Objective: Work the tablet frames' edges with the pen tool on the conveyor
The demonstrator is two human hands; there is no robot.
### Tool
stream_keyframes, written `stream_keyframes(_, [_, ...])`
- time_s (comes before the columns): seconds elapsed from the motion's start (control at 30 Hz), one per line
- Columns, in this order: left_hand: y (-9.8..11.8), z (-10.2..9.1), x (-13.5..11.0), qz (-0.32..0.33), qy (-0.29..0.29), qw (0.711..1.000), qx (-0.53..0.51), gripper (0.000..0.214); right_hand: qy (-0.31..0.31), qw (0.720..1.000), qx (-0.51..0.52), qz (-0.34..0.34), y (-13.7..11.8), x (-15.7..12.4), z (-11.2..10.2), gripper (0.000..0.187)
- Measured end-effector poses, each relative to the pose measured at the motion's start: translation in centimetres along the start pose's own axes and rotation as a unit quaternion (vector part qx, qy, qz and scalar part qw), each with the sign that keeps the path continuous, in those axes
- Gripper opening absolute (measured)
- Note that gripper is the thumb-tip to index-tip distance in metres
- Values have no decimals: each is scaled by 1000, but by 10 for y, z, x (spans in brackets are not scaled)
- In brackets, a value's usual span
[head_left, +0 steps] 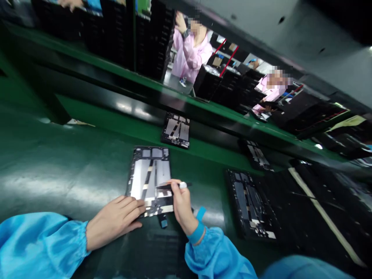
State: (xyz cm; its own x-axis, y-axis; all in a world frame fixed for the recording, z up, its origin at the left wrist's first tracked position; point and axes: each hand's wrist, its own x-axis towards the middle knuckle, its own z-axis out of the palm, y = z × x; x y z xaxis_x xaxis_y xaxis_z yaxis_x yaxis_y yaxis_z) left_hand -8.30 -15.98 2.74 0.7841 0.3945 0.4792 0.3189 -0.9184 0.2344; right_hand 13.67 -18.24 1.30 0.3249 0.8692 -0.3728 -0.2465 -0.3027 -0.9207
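An opened tablet [135, 182] lies on the green bench, its silver battery packs and dark ribbon cables exposed. My left hand [116, 217] rests flat at its lower left corner, fingers stretched out over the edge. Tweezers [164, 186] are pinched in my right hand [182, 203], above the lower right part of the tablet, tips pointing left. Whether the tips touch the tablet I cannot tell. A short dark flap with a blue end [163, 221] sticks out from the tablet's bottom edge. A blue band circles my right wrist.
Another opened tablet [176, 130] lies behind, by the shelf. More opened tablets [250, 203] sit on the right, beside a black tray [308, 209] with a pale strip across it. A green post [37, 73] stands at left. Beyond the shelf, people in pink work among black stacks.
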Motion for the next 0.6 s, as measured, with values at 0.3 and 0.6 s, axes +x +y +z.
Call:
stream_keyframes(0.3, [-121, 2, 17, -193, -59, 962, 185, 32, -4, 988, -115, -106, -11, 76, 49, 78])
stream_keyframes(0.6, [-244, 23, 88, -422, -16, 888, 184, 41, 203, 932, -285, -98, -29, 155, -14, 57])
